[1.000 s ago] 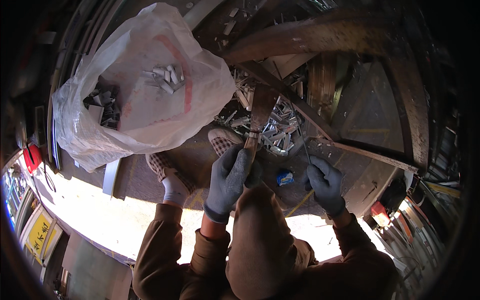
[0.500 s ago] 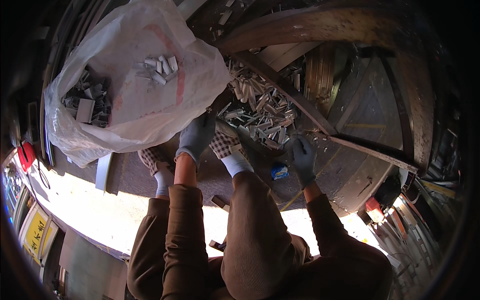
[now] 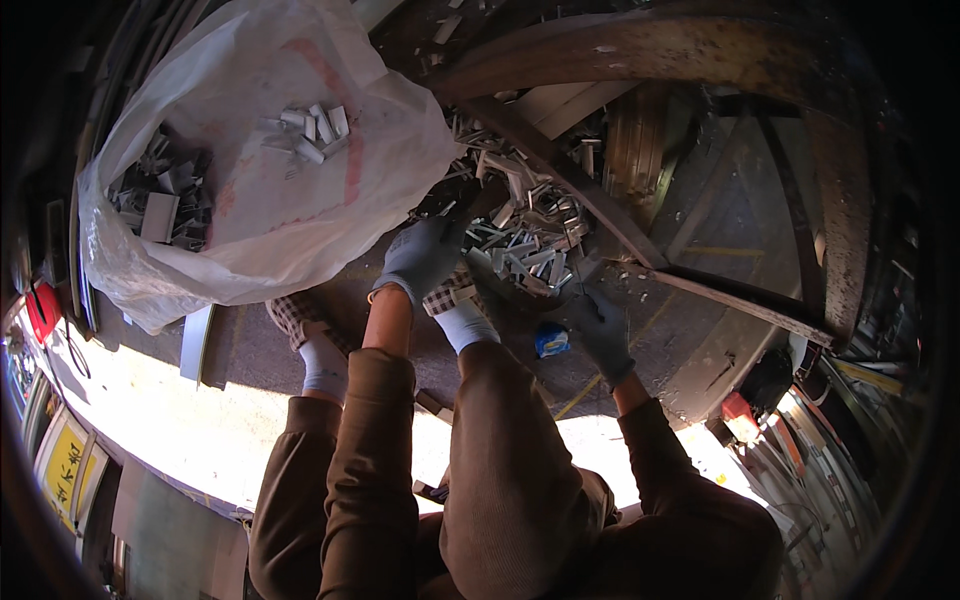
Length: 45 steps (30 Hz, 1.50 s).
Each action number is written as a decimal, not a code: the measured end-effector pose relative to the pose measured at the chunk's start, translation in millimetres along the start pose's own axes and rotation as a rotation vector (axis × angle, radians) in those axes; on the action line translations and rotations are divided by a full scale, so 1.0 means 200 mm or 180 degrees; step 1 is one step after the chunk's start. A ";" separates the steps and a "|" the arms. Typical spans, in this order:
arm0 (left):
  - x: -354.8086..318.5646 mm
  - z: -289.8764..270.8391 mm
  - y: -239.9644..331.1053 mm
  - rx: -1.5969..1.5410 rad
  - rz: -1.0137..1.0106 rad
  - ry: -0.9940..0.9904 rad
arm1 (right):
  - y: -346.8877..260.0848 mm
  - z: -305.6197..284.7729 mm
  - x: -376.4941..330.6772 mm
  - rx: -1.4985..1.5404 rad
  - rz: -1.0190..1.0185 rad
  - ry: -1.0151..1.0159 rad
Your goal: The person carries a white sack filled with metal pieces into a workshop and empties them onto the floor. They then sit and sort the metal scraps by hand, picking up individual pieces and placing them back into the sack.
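Step in hand, by my reading: picking short metal offcuts from scrap pile (image 3: 525, 245) on floor, under slanted rusty beam (image 3: 590, 205).
Left hand (image 3: 420, 255), grey glove, fingers curled at pile's near edge – gripping piece or not, cannot tell.
Right hand (image 3: 603, 328), gloved, lower on floor beside pile – fingers in shadow, state unclear.
White plastic sack (image 3: 250, 150) just left, already holding similar pieces.
Next move likely calls for firm pinch on one offcut, then carry leftward over sack mouth – sharp edges, watch glove.

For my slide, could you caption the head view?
Gloved left hand and right hand reach into a metal scrap pile beside a white sack.
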<state>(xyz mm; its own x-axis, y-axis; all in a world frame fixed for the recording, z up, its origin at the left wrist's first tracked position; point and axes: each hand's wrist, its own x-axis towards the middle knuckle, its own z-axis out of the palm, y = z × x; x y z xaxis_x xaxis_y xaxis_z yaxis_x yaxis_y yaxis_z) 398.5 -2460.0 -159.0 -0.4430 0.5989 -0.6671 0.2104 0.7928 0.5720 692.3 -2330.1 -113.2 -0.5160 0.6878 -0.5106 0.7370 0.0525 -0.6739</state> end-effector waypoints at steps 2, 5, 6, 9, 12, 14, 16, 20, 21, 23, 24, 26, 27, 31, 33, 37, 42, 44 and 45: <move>-0.03 -0.03 -0.04 0.0004 -0.0137 0.0151 | 0.01 -0.03 0.02 -0.0030 0.0088 0.0083; -0.06 -0.08 -0.12 -0.0008 0.0041 0.0482 | 0.04 -0.01 0.13 -0.0176 -0.0311 0.0381; -0.05 -0.08 -0.12 0.0053 0.0007 0.0388 | 0.04 0.03 0.17 -0.0119 -0.0376 0.0463; -0.02 -0.09 -0.13 0.0205 -0.0081 0.0195 | 0.05 0.14 0.22 0.0070 -0.0173 0.0175; 0.05 -0.02 -0.04 0.0276 -0.0236 -0.0092 | 0.04 0.23 0.17 -0.0042 -0.0490 0.0053; 0.07 0.00 -0.01 0.0084 -0.0040 -0.0003 | 0.03 0.24 0.13 0.0001 -0.0720 0.0039; 0.08 0.01 0.01 -0.0042 0.0114 -0.0008 | 0.02 0.19 0.09 0.0076 -0.0112 -0.0294; 0.11 0.04 0.00 0.0043 -0.0059 -0.0250 | 0.00 0.13 0.14 0.1389 0.0972 -0.0812; 0.12 0.05 -0.01 -0.0009 -0.0051 -0.0234 | -0.01 0.13 0.18 0.1354 0.0743 -0.0810; 0.12 0.08 -0.03 -0.0192 -0.0007 -0.0159 | -0.02 0.15 0.26 0.1109 0.0717 -0.0763; 0.12 0.10 -0.04 -0.0320 0.0028 -0.0100 | -0.03 0.16 0.29 0.0795 0.0820 -0.0631; 0.12 0.12 -0.07 -0.0397 0.0005 -0.0112 | -0.02 0.22 0.29 0.0356 0.0421 -0.0504; 0.13 0.12 -0.09 -0.0348 -0.0053 -0.0181 | -0.02 0.24 0.28 0.0140 0.0219 -0.0446; 0.14 0.16 -0.11 -0.0331 0.0061 -0.0068 | 0.05 0.27 0.17 0.0286 0.0015 -0.0446; 0.16 0.16 -0.13 -0.0549 0.0012 -0.0277 | 0.08 0.25 0.12 0.0483 0.0277 -0.0381; 0.19 0.14 -0.14 -0.0684 -0.0059 -0.0343 | 0.08 0.22 0.02 -0.0350 -0.0564 0.0416; 0.19 0.09 -0.10 -0.0689 -0.0086 -0.0443 | 0.02 0.23 0.00 0.0055 -0.0258 0.0180; 0.18 0.08 -0.07 -0.0736 -0.0225 -0.0572 | 0.02 0.28 0.08 0.0137 -0.0116 0.0100; 0.19 0.07 -0.06 -0.0752 -0.0299 -0.0636 | 0.01 0.31 0.12 0.0236 0.0055 0.0022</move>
<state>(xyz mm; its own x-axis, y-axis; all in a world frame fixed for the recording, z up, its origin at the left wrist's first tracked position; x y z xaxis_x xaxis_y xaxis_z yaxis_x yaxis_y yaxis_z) 391.8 -2445.4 -198.1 -0.2662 0.5531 -0.7894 -0.0420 0.8115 0.5828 655.6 -2358.9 -160.0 -0.5004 0.6931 -0.5189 0.7112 -0.0129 -0.7029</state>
